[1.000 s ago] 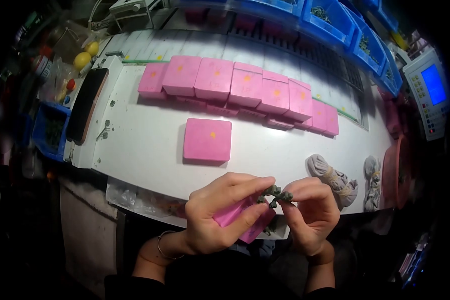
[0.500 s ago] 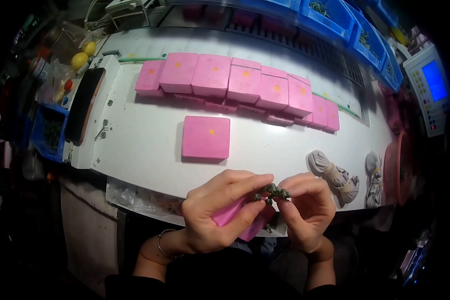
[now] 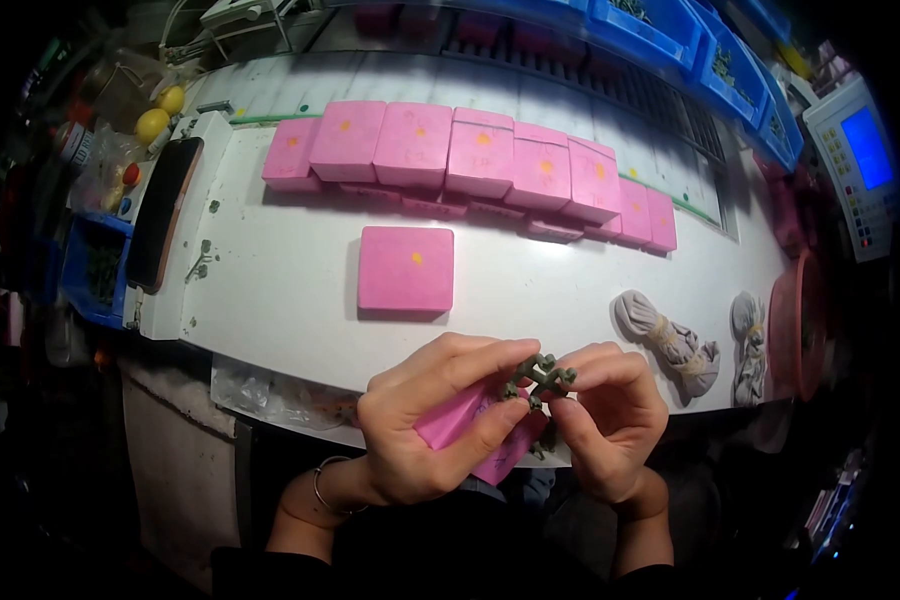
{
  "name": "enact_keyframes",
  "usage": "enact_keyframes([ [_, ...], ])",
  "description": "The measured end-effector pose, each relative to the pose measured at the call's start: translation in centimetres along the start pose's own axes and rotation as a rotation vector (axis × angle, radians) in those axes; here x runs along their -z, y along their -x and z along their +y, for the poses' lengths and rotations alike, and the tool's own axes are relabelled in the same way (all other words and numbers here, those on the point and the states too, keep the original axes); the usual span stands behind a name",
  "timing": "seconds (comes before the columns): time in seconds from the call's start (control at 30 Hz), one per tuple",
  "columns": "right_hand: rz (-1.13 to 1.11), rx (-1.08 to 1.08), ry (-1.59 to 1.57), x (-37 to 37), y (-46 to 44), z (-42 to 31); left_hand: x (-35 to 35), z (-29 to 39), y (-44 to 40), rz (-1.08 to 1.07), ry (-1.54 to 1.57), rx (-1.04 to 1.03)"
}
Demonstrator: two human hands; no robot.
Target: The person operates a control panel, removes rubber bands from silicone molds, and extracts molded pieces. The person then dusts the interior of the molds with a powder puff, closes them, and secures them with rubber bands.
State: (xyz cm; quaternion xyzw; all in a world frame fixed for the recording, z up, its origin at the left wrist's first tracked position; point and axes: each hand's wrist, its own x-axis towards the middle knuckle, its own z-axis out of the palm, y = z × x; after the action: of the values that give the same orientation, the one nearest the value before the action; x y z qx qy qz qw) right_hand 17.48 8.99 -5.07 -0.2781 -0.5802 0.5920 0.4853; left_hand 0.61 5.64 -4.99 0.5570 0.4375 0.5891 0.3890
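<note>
My left hand [image 3: 425, 420] is closed around an opened pink rubber mold [image 3: 508, 457], whose flaps show between the palm and fingers. A small dark green branching wax piece [image 3: 542, 378] sits at the fingertips of both hands. My right hand [image 3: 615, 420] pinches its right side between thumb and index finger. The left thumb and index finger are at its left side, partly covering it. More green bits hang just below, beside the mold. A closed pink mold block [image 3: 405, 270] with a yellow mark lies by itself on the white table beyond my hands.
A row of pink mold blocks [image 3: 480, 150] spans the back of the white table [image 3: 270, 270]. Tied grey cloth bundles [image 3: 670, 345] and a reddish bowl [image 3: 800, 325] are at right. A phone [image 3: 168, 215] lies left. Blue bins [image 3: 650, 30] and a keypad device [image 3: 860, 165] stand at upper right.
The green piece has turned between my fingertips, so its branching shape shows more openly. Both hands stay in nearly the same place. The view has shifted slightly.
</note>
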Motion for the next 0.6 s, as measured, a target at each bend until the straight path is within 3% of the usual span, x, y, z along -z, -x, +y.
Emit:
enact_keyframes([
  [0.6, -0.020, 0.030, 0.010, 0.00, -0.01, 0.14, -0.07, 0.15, 0.52, -0.014, 0.082, 0.003],
])
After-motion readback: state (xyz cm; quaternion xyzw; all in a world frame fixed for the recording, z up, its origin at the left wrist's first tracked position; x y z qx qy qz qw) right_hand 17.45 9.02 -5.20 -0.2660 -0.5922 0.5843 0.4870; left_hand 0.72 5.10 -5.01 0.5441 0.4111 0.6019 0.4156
